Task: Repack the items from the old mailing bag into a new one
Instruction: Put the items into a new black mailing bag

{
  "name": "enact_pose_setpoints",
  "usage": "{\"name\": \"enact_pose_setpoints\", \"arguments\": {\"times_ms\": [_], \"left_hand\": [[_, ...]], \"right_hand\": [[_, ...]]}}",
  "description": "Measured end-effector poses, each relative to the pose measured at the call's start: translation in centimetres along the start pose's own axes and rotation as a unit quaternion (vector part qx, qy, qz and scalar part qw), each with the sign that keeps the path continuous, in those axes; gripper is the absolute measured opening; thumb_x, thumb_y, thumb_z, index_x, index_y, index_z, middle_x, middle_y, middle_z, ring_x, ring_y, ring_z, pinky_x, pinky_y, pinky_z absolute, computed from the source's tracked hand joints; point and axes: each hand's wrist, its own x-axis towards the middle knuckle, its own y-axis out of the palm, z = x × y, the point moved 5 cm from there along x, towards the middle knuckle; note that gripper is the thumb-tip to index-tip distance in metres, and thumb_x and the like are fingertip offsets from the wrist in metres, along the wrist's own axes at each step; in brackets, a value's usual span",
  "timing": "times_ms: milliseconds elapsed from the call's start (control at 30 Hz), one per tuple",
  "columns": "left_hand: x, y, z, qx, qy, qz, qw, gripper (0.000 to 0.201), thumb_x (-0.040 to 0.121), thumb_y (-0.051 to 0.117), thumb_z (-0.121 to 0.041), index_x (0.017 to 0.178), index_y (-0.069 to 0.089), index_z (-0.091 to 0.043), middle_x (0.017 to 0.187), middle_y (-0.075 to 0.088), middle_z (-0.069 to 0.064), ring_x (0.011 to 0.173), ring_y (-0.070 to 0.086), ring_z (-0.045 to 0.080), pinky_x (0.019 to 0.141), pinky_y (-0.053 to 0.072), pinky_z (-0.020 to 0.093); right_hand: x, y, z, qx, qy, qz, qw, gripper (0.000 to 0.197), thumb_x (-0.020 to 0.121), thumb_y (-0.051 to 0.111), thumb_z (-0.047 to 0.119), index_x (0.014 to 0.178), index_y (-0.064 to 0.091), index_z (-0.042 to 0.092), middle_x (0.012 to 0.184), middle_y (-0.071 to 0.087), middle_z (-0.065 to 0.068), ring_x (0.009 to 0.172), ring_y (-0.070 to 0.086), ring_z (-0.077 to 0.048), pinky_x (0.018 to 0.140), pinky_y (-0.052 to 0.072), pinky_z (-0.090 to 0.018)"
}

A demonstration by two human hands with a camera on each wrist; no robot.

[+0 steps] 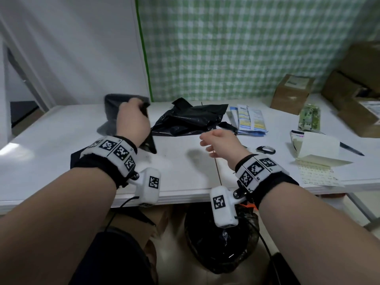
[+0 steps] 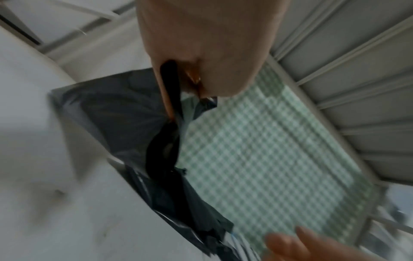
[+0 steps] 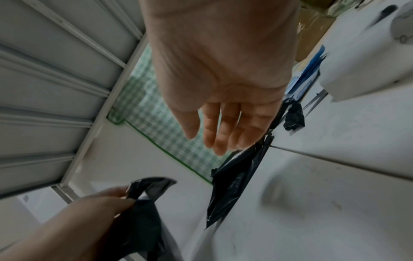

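Left hand [image 1: 131,118] grips the new bag [image 1: 115,112]; right hand [image 1: 221,144] is open beside the old bag [image 1: 189,119], packets [image 1: 249,119] behind.

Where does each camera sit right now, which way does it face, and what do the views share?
Head: above, facing down the white table; both forearms, left hand, right hand.
Left wrist: along the left hand's grip on the new black bag, toward the checked curtain.
Right wrist: along the open right hand toward the torn old bag.
All three share the new bag.
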Motion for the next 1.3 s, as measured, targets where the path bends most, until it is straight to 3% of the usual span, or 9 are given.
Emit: {"name": "enact_pose_setpoints", "arguments": {"times_ms": [167,267,333,433,567,833,1000,1167,1300], "left_hand": [[-3.7,3.6,-4.1,-0.034,0.153,0.130,0.979,0.035,0.090,0.042,-0.003,0.116,0.064,-0.012,0.122,0.061,0.008,0.115,0.054,0.026,0.098,0.037,0.027],[-7.1,6.8,-4.8,-0.065,0.182,0.274,0.942,0.029,0.089,0.050,-0.003,0.111,0.067,-0.012,0.112,0.068,0.007,0.097,0.062,0.018,0.082,0.043,0.013],[-9.1,8.8,-4.5,-0.073,0.163,0.361,0.915,0.025,0.090,0.055,-0.007,0.111,0.068,-0.011,0.108,0.070,0.007,0.088,0.059,0.009,0.067,0.038,-0.001],[-10.8,10.7,-3.6,-0.095,0.111,0.424,0.894,0.026,0.093,0.054,-0.020,0.112,0.068,-0.011,0.111,0.067,-0.001,0.098,0.057,0.003,0.073,0.037,-0.003],[-11.1,11.6,-2.0,-0.155,0.037,0.386,0.909,0.024,0.089,0.058,-0.029,0.104,0.071,-0.016,0.105,0.069,-0.005,0.097,0.061,0.006,0.081,0.044,0.013],[-11.5,12.9,-0.6,-0.214,-0.052,0.359,0.907,0.025,0.077,0.073,-0.033,0.092,0.071,-0.014,0.078,0.065,-0.006,0.076,0.062,0.008,0.067,0.046,0.017],[-12.2,13.5,-1.3,-0.198,-0.048,0.378,0.903,0.030,0.072,0.076,-0.040,0.083,0.072,-0.012,0.081,0.069,-0.002,0.083,0.065,0.014,0.081,0.053,0.027],[-12.5,13.9,-1.1,-0.162,-0.054,0.348,0.922,0.029,0.052,0.073,-0.057,0.060,0.069,-0.029,0.070,0.069,-0.011,0.083,0.067,0.015,0.093,0.050,0.046],[-12.6,13.9,-1.2,-0.150,-0.051,0.336,0.928,0.015,0.057,0.074,-0.042,0.053,0.066,-0.031,0.056,0.061,-0.016,0.074,0.061,0.012,0.097,0.045,0.050]], "right_hand": [[-1.6,-0.1,-0.9,0.128,0.078,0.038,0.988,0.048,0.087,0.054,0.054,0.107,0.064,0.011,0.091,0.067,-0.002,0.073,0.056,-0.016,0.065,0.052,-0.025],[-2.5,-0.3,-2.5,0.182,0.118,0.058,0.974,0.048,0.085,0.054,0.060,0.100,0.063,0.015,0.083,0.065,-0.001,0.069,0.057,-0.016,0.063,0.052,-0.026],[-3.1,-0.4,-3.5,0.194,0.129,0.055,0.971,0.040,0.085,0.057,0.055,0.095,0.064,0.017,0.074,0.062,0.001,0.063,0.059,-0.015,0.057,0.051,-0.024],[-3.4,-0.9,-5.5,0.181,0.141,-0.001,0.973,0.019,0.090,0.062,0.027,0.095,0.067,0.009,0.072,0.068,-0.004,0.059,0.066,-0.016,0.050,0.051,-0.023],[-3.6,-1.4,-7.6,0.220,0.192,-0.034,0.956,0.021,0.091,0.055,0.010,0.108,0.064,0.002,0.084,0.068,-0.013,0.067,0.065,-0.024,0.056,0.055,-0.028],[-3.6,-1.5,-8.3,0.252,0.203,0.013,0.946,0.035,0.089,0.058,0.010,0.122,0.059,-0.001,0.094,0.067,-0.016,0.075,0.065,-0.026,0.065,0.057,-0.033],[-3.6,-1.9,-8.7,0.246,0.192,0.022,0.950,0.044,0.091,0.057,0.019,0.128,0.053,-0.004,0.104,0.063,-0.016,0.079,0.064,-0.023,0.071,0.054,-0.032],[-3.7,-1.9,-8.8,0.242,0.175,0.030,0.954,0.044,0.093,0.055,0.018,0.129,0.050,-0.007,0.107,0.061,-0.018,0.082,0.063,-0.025,0.073,0.054,-0.033],[-3.6,-1.9,-9.2,0.253,0.171,0.052,0.951,0.030,0.096,0.047,0.016,0.117,0.059,-0.003,0.104,0.063,-0.020,0.085,0.063,-0.029,0.083,0.052,-0.042]]}}
